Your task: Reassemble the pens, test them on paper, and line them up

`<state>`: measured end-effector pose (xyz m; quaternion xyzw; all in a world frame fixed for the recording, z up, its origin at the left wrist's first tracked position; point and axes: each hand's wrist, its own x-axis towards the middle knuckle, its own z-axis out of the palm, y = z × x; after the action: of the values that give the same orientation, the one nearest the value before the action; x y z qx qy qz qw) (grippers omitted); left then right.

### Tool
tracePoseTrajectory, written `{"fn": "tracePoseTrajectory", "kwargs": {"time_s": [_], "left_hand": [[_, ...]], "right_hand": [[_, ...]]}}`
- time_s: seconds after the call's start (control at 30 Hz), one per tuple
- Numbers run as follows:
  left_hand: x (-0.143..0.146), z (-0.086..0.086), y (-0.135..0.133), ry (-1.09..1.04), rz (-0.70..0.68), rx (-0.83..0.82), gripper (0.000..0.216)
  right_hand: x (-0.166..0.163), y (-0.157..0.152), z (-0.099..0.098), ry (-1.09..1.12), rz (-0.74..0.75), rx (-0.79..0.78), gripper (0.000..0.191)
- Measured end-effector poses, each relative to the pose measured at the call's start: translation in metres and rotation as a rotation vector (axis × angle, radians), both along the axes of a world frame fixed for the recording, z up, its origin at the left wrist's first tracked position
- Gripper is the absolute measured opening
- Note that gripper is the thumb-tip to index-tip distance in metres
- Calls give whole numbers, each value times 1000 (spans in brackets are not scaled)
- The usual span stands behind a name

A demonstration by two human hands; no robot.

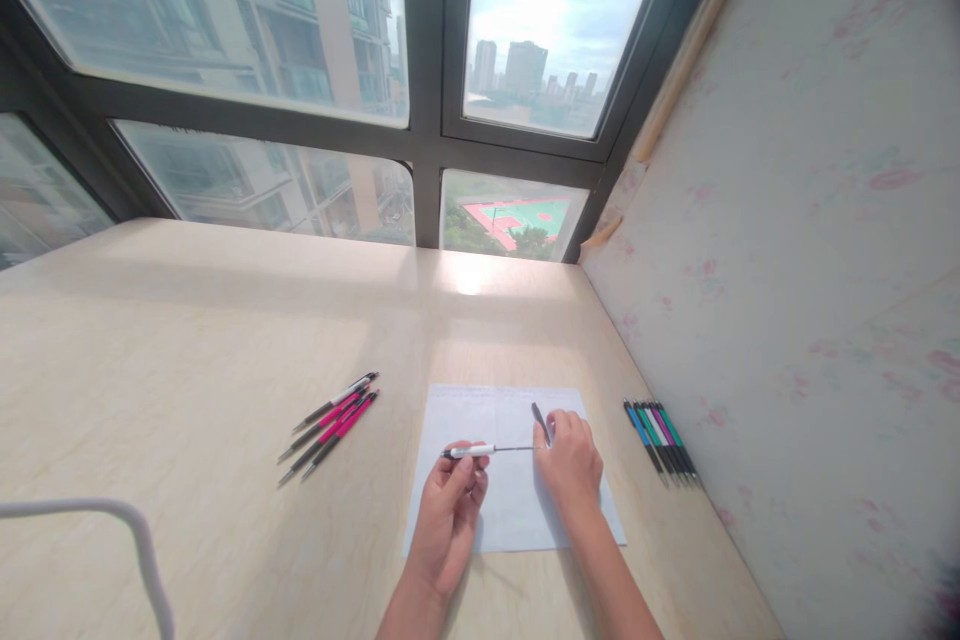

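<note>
Between thumb and fingers, my left hand (454, 510) holds the white upper barrel of a pen (472, 451), lying level with its dark end to the left. A thin dark refill (514, 448) sticks out of the barrel to the right and reaches the fingertips of my right hand (571, 460). That hand is closed around a black pen grip section (540, 422), which points up and to the left. Whether its fingers also pinch the refill tip is hidden. Both hands are over a white sheet of paper (480, 520) on the table.
Several pens (337, 430), mostly pink and black, lie in a loose group at left. A row of several coloured pens (658, 440) lies at right, near the papered wall (787, 270). A grey cable (127, 515) curves over the lower left. Windows (427, 135) stand behind the table (225, 320).
</note>
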<state>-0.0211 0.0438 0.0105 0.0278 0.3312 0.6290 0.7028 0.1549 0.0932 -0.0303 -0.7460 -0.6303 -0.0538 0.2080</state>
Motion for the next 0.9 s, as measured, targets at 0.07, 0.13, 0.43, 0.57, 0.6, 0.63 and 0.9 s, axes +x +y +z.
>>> {"fn": "tracePoseTrajectory", "kwargs": {"time_s": [0.07,0.13,0.43,0.57,0.6,0.63,0.9], "left_hand": [[0,-1,0,1,0,-2,20],[0,-2,0,-1,1,-2,20],[0,-1,0,-6,2,-18,21],[2,4,0,57,-3,5,27],[3,6,0,84,-9,11,28],[4,7,0,114,-12,18,29],[10,11,-2,247,-34,57,29]], "right_hand": [[0,0,0,-1,-1,4,13],[0,0,0,-1,1,7,14],[1,-3,8,154,19,79,21],[3,-16,28,508,171,87,36],[3,-22,34,632,229,53,39],[3,-27,40,731,296,3,40],[-2,-49,58,831,471,-79,25]]}}
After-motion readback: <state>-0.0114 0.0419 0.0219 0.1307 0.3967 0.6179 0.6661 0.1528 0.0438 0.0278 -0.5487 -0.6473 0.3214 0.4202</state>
